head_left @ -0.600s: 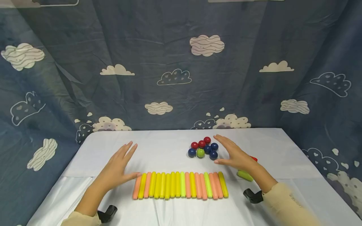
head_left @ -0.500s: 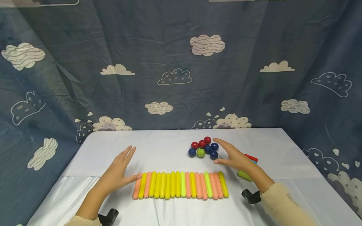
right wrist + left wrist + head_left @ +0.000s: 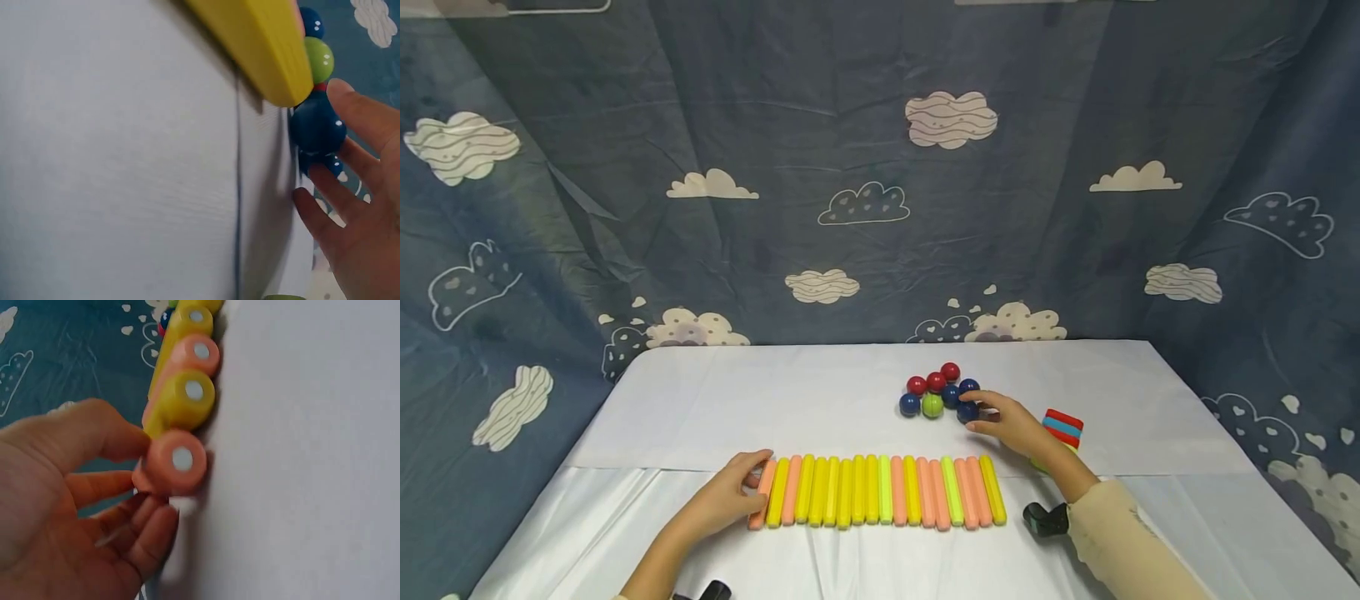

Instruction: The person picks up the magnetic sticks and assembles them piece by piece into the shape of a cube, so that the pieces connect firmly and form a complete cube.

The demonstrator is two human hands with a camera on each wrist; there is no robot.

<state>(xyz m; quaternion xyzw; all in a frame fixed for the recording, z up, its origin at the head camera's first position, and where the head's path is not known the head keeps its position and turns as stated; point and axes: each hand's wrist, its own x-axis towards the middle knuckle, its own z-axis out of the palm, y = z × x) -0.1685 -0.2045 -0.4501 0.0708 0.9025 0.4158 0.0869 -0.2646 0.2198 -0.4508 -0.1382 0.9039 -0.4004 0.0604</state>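
Several pink, yellow and lime magnetic rods lie side by side in a row on the white cloth. At the row's left end my left hand (image 3: 726, 497) pinches the outermost pink rod (image 3: 178, 462) between thumb and fingers. A round silvery spot marks its near end. My right hand (image 3: 1015, 427) reaches in from the right to a blue ball (image 3: 317, 124), the nearest of a cluster. Its thumb and spread fingers lie about the ball; a firm hold does not show. Red balls (image 3: 936, 382), a green ball (image 3: 932, 406) and other blue balls stand beside it.
A small stack of red and blue rods (image 3: 1063, 427) lies right of the balls, partly behind my right forearm. A yellow rod (image 3: 992, 492) ends the row on the right. A dark cloud-patterned curtain (image 3: 820, 100) encloses the table's back and sides.
My left hand has come down and closed its fingers on the end pink rod. My right hand has lowered, its fingers drawing in around the blue ball, and its forearm uncovers more of the red-blue stack.
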